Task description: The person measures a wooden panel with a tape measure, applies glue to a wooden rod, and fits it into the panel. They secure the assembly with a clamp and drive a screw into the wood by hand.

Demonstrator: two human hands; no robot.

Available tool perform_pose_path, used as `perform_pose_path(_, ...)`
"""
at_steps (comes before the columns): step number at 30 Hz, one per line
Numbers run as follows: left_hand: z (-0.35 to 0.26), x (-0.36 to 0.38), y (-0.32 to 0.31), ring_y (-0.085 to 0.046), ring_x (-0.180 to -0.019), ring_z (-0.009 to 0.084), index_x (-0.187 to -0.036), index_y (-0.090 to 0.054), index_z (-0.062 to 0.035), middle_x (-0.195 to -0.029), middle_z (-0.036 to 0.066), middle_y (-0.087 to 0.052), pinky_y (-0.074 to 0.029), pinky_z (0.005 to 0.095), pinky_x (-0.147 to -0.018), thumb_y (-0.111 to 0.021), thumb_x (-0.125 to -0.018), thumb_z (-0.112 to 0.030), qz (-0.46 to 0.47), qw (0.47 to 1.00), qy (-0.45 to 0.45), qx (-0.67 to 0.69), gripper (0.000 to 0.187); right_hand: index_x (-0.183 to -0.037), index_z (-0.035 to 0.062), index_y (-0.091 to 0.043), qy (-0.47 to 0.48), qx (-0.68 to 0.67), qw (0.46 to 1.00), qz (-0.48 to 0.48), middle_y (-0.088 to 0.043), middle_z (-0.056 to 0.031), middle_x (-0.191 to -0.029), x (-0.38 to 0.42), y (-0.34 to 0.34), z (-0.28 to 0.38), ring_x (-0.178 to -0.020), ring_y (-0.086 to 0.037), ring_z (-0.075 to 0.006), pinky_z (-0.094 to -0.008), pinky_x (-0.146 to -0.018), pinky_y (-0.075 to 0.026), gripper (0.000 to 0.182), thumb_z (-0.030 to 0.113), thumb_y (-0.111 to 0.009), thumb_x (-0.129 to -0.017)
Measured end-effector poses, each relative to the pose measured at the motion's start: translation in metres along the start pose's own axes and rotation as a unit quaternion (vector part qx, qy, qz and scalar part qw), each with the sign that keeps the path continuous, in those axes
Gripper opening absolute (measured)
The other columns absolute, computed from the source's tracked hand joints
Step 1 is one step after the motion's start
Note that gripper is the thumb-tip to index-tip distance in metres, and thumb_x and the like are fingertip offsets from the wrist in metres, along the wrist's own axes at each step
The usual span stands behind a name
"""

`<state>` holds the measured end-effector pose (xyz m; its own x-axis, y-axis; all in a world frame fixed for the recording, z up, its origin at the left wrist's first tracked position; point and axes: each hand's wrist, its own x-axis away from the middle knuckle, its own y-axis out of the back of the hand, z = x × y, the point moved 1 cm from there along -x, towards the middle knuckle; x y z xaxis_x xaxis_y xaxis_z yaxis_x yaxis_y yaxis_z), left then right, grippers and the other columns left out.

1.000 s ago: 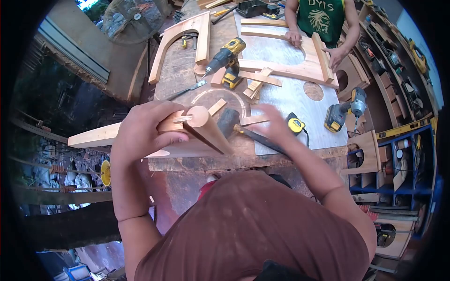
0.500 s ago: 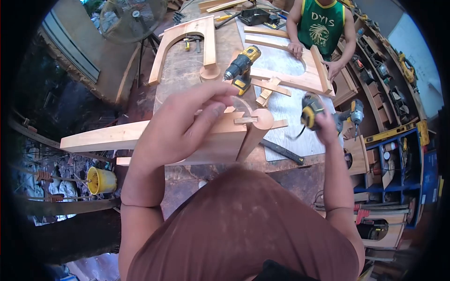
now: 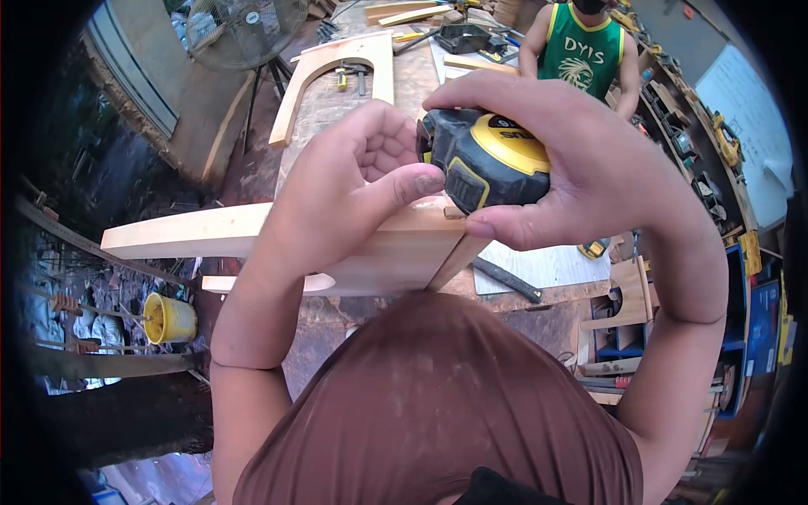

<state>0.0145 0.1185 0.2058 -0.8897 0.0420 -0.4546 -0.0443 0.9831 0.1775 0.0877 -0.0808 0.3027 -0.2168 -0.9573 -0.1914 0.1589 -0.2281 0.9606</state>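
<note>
My right hand (image 3: 581,160) is wrapped round a black and yellow tape measure (image 3: 497,160), thumb below and fingers over its top. My left hand (image 3: 345,181) is at the front end of the tape measure, its fingers loosely curled and the thumb apart from them. The thumb tip is close to the case; whether it touches cannot be made out. Below both hands is a pale wooden workpiece (image 3: 396,257), with a long board (image 3: 185,231) reaching out to the left. The tape measure and right hand hide part of the workpiece.
A dark-handled tool (image 3: 507,279) lies on the bench to the right. Further back are an arched wooden frame (image 3: 380,76) and a small clamp (image 3: 360,80). A person in a green jersey (image 3: 581,50) stands across the bench. A fan (image 3: 244,29) and yellow bucket (image 3: 171,318) are at left.
My right hand has brought the tape measure from the right side up to my left hand. It now blocks the view of the drill and the round wooden end. The left hand has shifted slightly.
</note>
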Motion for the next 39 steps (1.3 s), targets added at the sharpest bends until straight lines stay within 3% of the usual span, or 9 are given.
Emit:
perform_pose_path(3,-0.003,-0.005,0.004,-0.055,-0.071,0.005,-0.099,-0.059,0.001,-0.079,0.0,-0.061,-0.047,0.0208,-0.065,-0.074,-0.087,-0.024,0.063,0.997,0.033,-0.012,0.031,-0.134,0.0,-0.05,0.036,-0.006,0.999,0.015,-0.064,-0.0159,-0.111,0.011,0.003,-0.011,-0.099,-0.064,-0.0305,-0.0378,-0.089,-0.05,0.073,0.027,-0.077,-0.072)
perform_pose_path(5,-0.01,-0.008,0.005,-0.054,-0.083,0.006,-0.107,-0.058,0.0014,-0.091,0.0,-0.058,-0.045,0.0203,-0.072,-0.071,-0.088,-0.012,0.108,0.986,0.127,-0.033,0.027,-0.134,0.0001,-0.051,0.087,0.009,0.996,0.019,-0.065,-0.0156,-0.108,0.029,0.012,-0.028,-0.096,-0.065,-0.0299,-0.0378,-0.086,-0.05,0.072,0.029,-0.077,-0.073)
perform_pose_path(8,-0.008,-0.011,0.004,-0.054,-0.076,0.0063,-0.096,-0.063,0.0004,-0.083,-0.001,-0.06,-0.044,0.0216,-0.067,-0.07,-0.088,-0.01,0.102,0.981,0.08,-0.143,0.015,-0.131,0.0,-0.056,0.059,0.001,0.995,0.079,-0.065,-0.0155,-0.101,0.066,0.033,-0.048,-0.089,-0.064,-0.0288,-0.036,-0.082,-0.05,0.071,0.037,-0.075,-0.074)
perform_pose_path(10,-0.005,-0.014,-0.001,-0.055,-0.074,0.007,-0.09,-0.064,0.0011,-0.082,0.001,-0.061,-0.045,0.0227,-0.066,-0.069,-0.088,-0.01,0.107,0.978,0.055,-0.173,0.012,-0.129,0.0047,-0.059,-0.09,-0.051,0.98,0.171,-0.066,-0.0161,-0.112,0.083,0.049,-0.047,-0.101,-0.065,-0.0298,-0.0387,-0.089,-0.051,0.062,0.031,-0.073,-0.074)
perform_pose_path(13,-0.007,-0.02,-0.009,-0.057,-0.072,0.0093,-0.084,-0.067,0.0026,-0.081,0.005,-0.065,-0.046,0.0252,-0.066,-0.067,-0.089,-0.008,0.111,0.968,0.04,-0.223,0.012,-0.129,0.0029,-0.059,-0.095,-0.062,0.979,0.167,-0.066,-0.0172,-0.112,0.097,0.047,-0.054,-0.102,-0.065,-0.0303,-0.0377,-0.09,-0.051,0.061,0.031,-0.072,-0.076)
perform_pose_path(19,-0.005,-0.021,-0.013,-0.056,-0.076,0.0079,-0.108,-0.068,0.0034,-0.085,0.004,-0.064,-0.047,0.0247,-0.069,-0.066,-0.089,-0.008,0.096,0.981,0.074,-0.151,0.021,-0.128,-0.0016,-0.058,-0.022,-0.1,0.988,0.114,-0.066,-0.0177,-0.11,0.097,0.032,-0.073,-0.094,-0.066,-0.0275,-0.0361,-0.084,-0.053,0.062,0.037,-0.07,-0.081)
perform_pose_path(24,-0.013,-0.019,-0.008,-0.054,-0.082,0.0064,-0.119,-0.065,0.0036,-0.085,-0.001,-0.058,-0.047,0.0213,-0.078,-0.067,-0.087,-0.002,0.1,0.983,0.123,-0.093,0.032,-0.127,-0.0027,-0.058,-0.05,-0.177,0.974,0.131,-0.066,-0.0172,-0.106,0.087,0.029,-0.075,-0.09,-0.066,-0.025,-0.034,-0.081,-0.053,0.065,0.041,-0.071,-0.082)
perform_pose_path(33,-0.004,-0.02,-0.01,-0.068,-0.085,0.0132,-0.106,-0.073,0.0005,-0.096,0.012,-0.073,-0.053,0.0259,-0.075,-0.069,-0.082,0.006,0.101,0.981,0.025,-0.167,0.025,-0.124,-0.0054,-0.059,-0.052,-0.138,0.979,0.139,-0.067,-0.0204,-0.097,0.091,0.025,-0.08,-0.086,-0.068,-0.0325,-0.0386,-0.079,-0.052,0.072,0.051,-0.068,-0.08)
perform_pose_path(39,-0.006,-0.021,-0.014,-0.068,-0.079,0.012,-0.102,-0.073,0.0013,-0.086,0.009,-0.073,-0.053,0.0245,-0.073,-0.068,-0.082,0.008,0.087,0.974,0.041,-0.203,0.022,-0.126,-0.0027,-0.058,-0.004,-0.1,0.988,0.117,-0.066,-0.0197,-0.098,0.094,0.021,-0.08,-0.086,-0.067,-0.0329,-0.0391,-0.077,-0.052,0.071,0.05,-0.067,-0.08)
